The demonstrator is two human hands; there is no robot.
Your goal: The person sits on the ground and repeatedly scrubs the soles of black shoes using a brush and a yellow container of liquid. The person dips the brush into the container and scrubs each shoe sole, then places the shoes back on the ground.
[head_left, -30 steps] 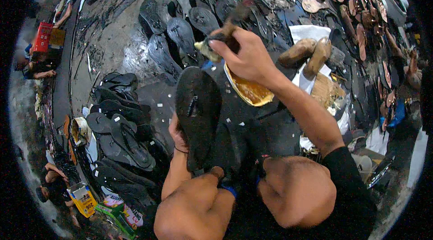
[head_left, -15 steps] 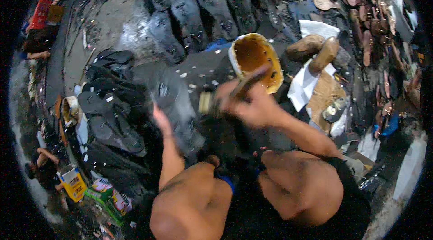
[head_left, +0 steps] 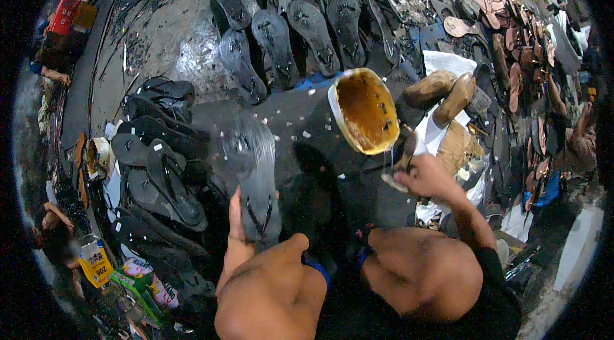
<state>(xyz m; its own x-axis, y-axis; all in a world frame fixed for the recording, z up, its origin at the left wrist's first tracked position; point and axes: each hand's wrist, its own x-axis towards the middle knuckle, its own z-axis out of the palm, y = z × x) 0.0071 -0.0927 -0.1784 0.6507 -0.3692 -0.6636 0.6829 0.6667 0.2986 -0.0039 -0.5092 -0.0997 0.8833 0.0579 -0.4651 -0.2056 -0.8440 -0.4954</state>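
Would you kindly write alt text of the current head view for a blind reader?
A person's left hand holds a dark sole; the right hand grips a brush near a tub of amber substance. Black sandals are heaped at left, and more soles lie ahead.

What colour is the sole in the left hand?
The sole is dark grey, best seen in the head view.

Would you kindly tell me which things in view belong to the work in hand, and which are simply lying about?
In use:
- dark sandal sole, in the left hand
- brush, in the right hand
- tub of amber liquid, beside the brush

Seemingly just lying about:
- brown foot-shaped blocks
- red box
- yellow box
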